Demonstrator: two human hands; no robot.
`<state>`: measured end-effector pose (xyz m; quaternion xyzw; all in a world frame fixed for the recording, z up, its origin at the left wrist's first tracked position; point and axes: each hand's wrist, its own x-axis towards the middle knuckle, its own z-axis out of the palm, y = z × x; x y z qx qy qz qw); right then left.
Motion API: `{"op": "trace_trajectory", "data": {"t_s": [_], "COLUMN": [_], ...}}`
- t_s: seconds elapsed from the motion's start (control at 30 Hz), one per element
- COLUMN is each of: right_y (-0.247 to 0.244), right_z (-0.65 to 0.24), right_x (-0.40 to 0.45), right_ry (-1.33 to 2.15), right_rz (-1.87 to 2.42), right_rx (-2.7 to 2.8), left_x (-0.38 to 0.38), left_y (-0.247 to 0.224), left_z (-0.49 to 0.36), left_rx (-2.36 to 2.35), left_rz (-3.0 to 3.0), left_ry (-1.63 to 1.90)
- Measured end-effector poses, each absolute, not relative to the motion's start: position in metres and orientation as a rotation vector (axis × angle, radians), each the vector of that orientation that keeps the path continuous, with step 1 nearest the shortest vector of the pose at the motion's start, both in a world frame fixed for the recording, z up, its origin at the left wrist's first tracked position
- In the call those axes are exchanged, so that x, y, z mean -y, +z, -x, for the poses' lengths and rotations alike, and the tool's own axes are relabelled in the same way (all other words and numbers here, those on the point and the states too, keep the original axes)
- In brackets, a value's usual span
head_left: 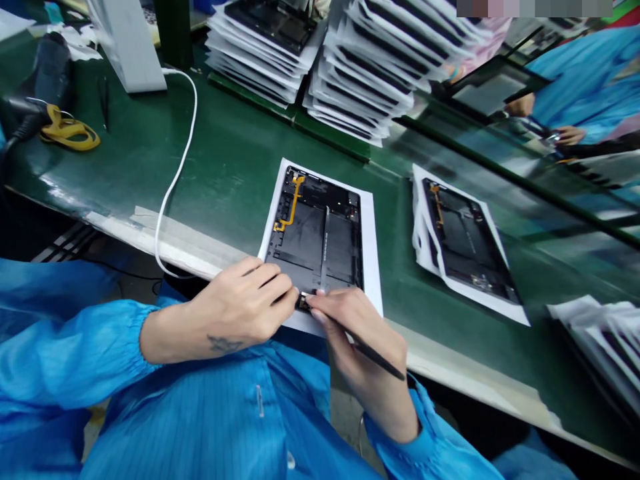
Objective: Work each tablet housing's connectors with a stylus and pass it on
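Head view, and here's my bench from the left: yellow-handled scissors and tweezers lay on the green mat, with a white cable curving past them. My left hand came in curled, its fingertips down on a small dark part at the bottom edge of the tablet back panel; pinching or only pressing, I couldn't tell. The panel sat on white paper, likely to shield it from the mat. My right hand gripped a black stylus low, its fingers reaching that same part, probably for fine control. Further right lay a second panel on paper, with stacked panels behind.
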<state>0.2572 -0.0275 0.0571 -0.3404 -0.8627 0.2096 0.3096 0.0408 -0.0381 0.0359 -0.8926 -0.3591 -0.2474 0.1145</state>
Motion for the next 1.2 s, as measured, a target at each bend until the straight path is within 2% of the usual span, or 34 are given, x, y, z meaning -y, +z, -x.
{"op": "trace_trajectory", "data": {"t_s": [0.2,0.43,0.57,0.67,0.8,0.9,0.97,1.03,1.1,1.2], "right_y": [0.052,0.047,0.044,0.037,0.027,0.021,0.017,0.013,0.010,0.014], "right_z": [-0.263,-0.260,-0.262,-0.264,-0.257,-0.246,-0.240,-0.235,-0.233,-0.235], "right_x": [0.035,0.036,0.037,0.034,0.031,0.031,0.030,0.029,0.030,0.035], "right_ry": [0.426,0.416,0.602,0.724,0.777,0.684,0.630,0.639,0.664,0.703], "right_rz": [0.789,0.864,0.860,0.916,0.987,0.962,0.955,0.941,0.924,0.865], "right_rx": [2.472,2.233,2.186,1.960,1.749,1.713,1.688,1.637,1.588,1.606], "left_x": [0.040,0.038,0.037,0.028,0.007,-0.011,-0.025,-0.036,-0.043,-0.046], "left_y": [0.034,0.037,0.032,0.032,0.041,0.044,0.041,0.039,0.038,0.041], "left_z": [-0.039,-0.032,-0.027,-0.014,0.004,0.009,0.008,0.006,0.003,0.000], "left_rx": [1.025,1.080,1.143,1.443,1.993,2.716,3.183,3.361,3.398,3.383], "left_rz": [2.591,2.697,2.776,2.867,2.873,2.566,2.075,1.835,1.896,2.344], "left_ry": [-0.725,-0.864,-0.963,-1.273,-1.859,-2.199,-2.175,-2.102,-2.047,-1.799]}}
